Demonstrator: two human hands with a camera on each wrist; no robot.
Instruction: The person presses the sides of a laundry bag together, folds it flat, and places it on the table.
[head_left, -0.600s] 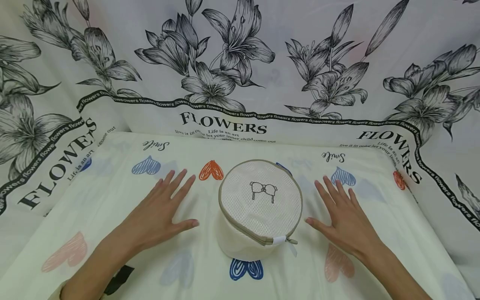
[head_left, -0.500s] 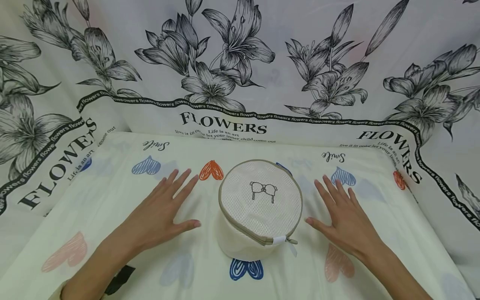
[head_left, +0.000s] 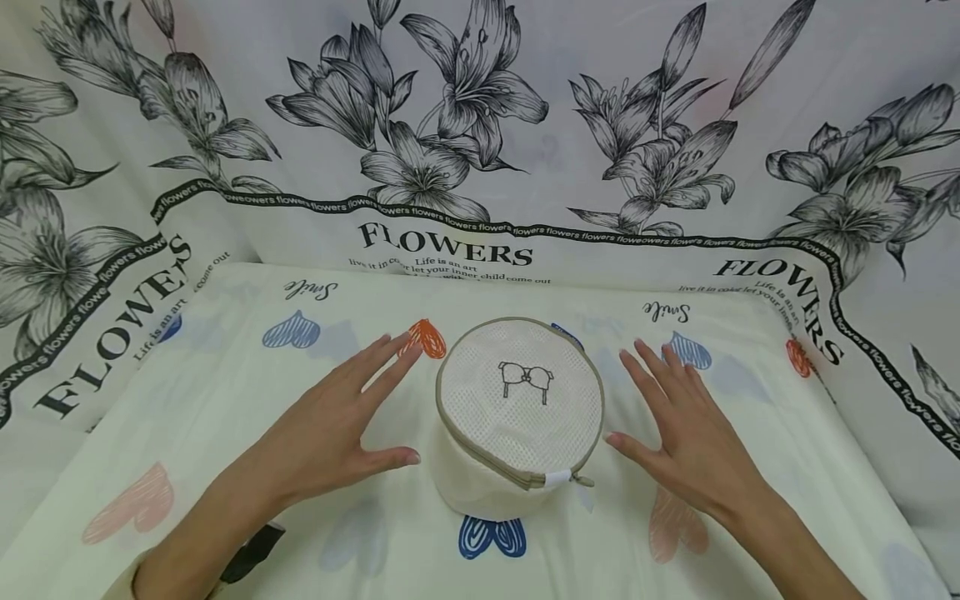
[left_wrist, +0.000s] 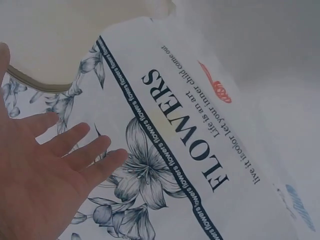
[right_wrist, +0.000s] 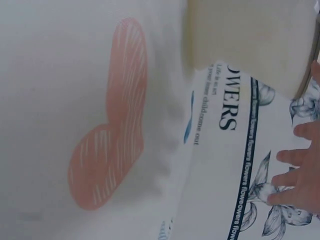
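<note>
A round cream fabric bag [head_left: 491,492] stands upright in the middle of the head view. Its mesh lid [head_left: 517,433] carries a dark line drawing, and a zipper runs round the rim with its pull [head_left: 582,481] at the front right. To the left of the bag is my left hand [head_left: 330,429], fingers spread, thumb pointing at the bag's side with a gap between. My right hand [head_left: 690,442] is on the other side, fingers spread, its thumb tip close by the lid's rim. Neither hand holds anything. Both wrist views show the bag's pale wall [right_wrist: 250,40] beside the fingers.
A cream cloth [head_left: 225,400] printed with hearts and "Smile" covers the surface under the bag. Behind and at the sides hangs a white curtain [head_left: 555,192] with black lilies and lettering. A dark strap piece [head_left: 253,552] shows by the left wrist.
My left hand has moved right, nearer the bag. My right hand has shifted slightly left, with its fingers lifted a little. The bag stays in place.
</note>
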